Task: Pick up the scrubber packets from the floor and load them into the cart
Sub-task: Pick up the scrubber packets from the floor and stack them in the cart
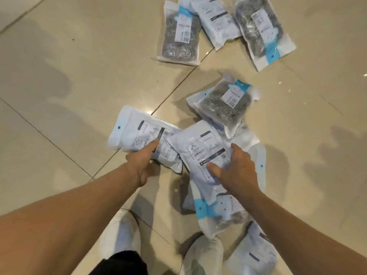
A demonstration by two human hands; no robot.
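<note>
Beige tiled floor (59, 96) carries scattered scrubber packets. Left hand (141, 165) pinches white packet (137, 135), thumb on top, lifted at one end. Right hand (236, 167) spread, fingers closed around second packet (204, 153) atop near pile. Three more packets (218, 26) lie at far edge, one (220, 104) between. White shoes (200, 253) below.

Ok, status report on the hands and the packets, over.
Left hand grip shut on white plastic scrubber packet. Right hand pressing second white packet, grip unclear. Three packets lie farther off. No cart visible.
</note>
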